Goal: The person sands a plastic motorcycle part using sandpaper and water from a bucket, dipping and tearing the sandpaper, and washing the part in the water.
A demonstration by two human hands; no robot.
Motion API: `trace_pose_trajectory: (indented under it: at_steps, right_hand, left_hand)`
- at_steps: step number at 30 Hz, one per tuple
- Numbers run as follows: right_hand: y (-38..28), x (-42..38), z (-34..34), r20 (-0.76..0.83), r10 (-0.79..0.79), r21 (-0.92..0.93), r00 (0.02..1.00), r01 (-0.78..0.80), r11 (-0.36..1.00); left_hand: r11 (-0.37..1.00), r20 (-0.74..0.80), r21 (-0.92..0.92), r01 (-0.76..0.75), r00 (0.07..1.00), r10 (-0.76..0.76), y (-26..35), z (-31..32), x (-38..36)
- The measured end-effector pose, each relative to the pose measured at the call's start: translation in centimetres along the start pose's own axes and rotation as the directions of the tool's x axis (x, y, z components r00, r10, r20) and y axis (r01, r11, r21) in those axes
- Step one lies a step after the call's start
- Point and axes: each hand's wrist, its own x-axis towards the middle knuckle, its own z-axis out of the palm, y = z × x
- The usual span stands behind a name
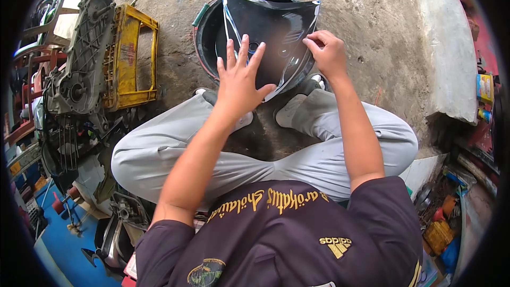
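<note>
Closest, the left hand [237,82] is pressed flat, fingers spread, on a glossy black curved plastic panel [276,32]; its film edge is pinched by the right hand [328,53]; tearing or creasing could follow a hurried pull; beyond, a round black basin [204,37] leaves open concrete floor [372,16] rightward.

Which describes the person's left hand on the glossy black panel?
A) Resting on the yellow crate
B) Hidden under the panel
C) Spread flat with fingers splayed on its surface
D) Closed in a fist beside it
C: the left hand lies open, fingers splayed, on the black panel.
</note>
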Motion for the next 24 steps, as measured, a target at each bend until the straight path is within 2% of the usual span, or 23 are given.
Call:
trace_pose_trajectory:
  at_steps: [2, 4, 5, 6, 8, 10, 12, 14, 16, 17, 20, 22, 24]
  right_hand:
    - [0.2, -0.3, 0.0, 0.0, 0.008, 0.019, 1.0, -0.008, 1.0]
    - [-0.9, -1.4, 0.2, 0.043, -0.186, -0.166, 0.982, 0.191, 0.968]
    - [-1.4, -2.1, 0.7, 0.076, -0.253, -0.124, 0.965, 0.261, 0.957]
    - [-2.1, -3.0, 0.9, 0.079, -0.248, -0.119, 0.965, 0.257, 0.959]
    - [-3.5, -4.1, 1.0, 0.195, -0.34, -0.145, 0.92, 0.37, 0.918]
    - [-3.2, -4.0, 1.0, 0.21, -0.326, -0.153, 0.922, 0.36, 0.92]
    - [-2.2, -2.9, 0.6, 0.135, -0.289, -0.198, 0.948, 0.312, 0.929]
    - [-2.4, -2.9, 0.4, 0.144, -0.323, -0.225, 0.936, 0.348, 0.91]
    - [-3.1, -4.0, 0.7, 0.274, -0.37, -0.23, 0.888, 0.434, 0.871]
    - [-3.2, -4.6, 0.8, 0.303, -0.432, -0.199, 0.85, 0.5, 0.843]
    - [-2.5, -3.4, 0.3, 0.367, -0.47, -0.209, 0.802, 0.564, 0.799]
    - [-1.6, -1.9, -0.6, 0.315, -0.39, -0.274, 0.865, 0.476, 0.835]
    - [-1.8, -1.7, -1.0, 0.369, -0.362, -0.315, 0.856, 0.481, 0.818]
  left_hand:
    - [0.999, 0.058, 0.033, 0.006, 0.998, -0.008, -1.2, -0.6, 0.7]
    - [0.989, 0.147, 0.063, -0.137, 0.981, 0.127, -2.9, -0.6, 1.1]
    - [0.982, 0.147, 0.096, -0.163, 0.978, 0.147, -3.3, -0.5, 0.9]
    - [0.982, 0.154, 0.097, -0.16, 0.978, 0.144, -3.4, -0.5, 0.7]
    - [0.977, 0.182, 0.144, -0.155, 0.975, 0.128, -3.5, -0.6, 0.8]
    - [0.978, 0.2, 0.148, -0.148, 0.973, 0.117, -3.2, -0.7, 1.4]
    - [0.982, 0.218, 0.138, -0.131, 0.971, 0.099, -3.1, -0.3, 1.3]
    - [0.982, 0.235, 0.141, -0.123, 0.968, 0.087, -3.4, 0.2, 1.6]
    - [0.985, 0.209, 0.104, -0.136, 0.972, 0.112, -4.1, 0.7, 1.6]
    - [0.982, 0.213, 0.113, -0.151, 0.969, 0.125, -4.4, 0.9, 1.5]
    - [0.979, 0.194, 0.111, -0.17, 0.97, 0.147, -4.8, 1.0, 1.6]
    - [0.978, 0.195, 0.096, -0.187, 0.967, 0.166, -4.8, 1.1, 1.5]
    - [0.978, 0.216, 0.103, -0.18, 0.964, 0.155, -4.8, 0.9, 1.5]
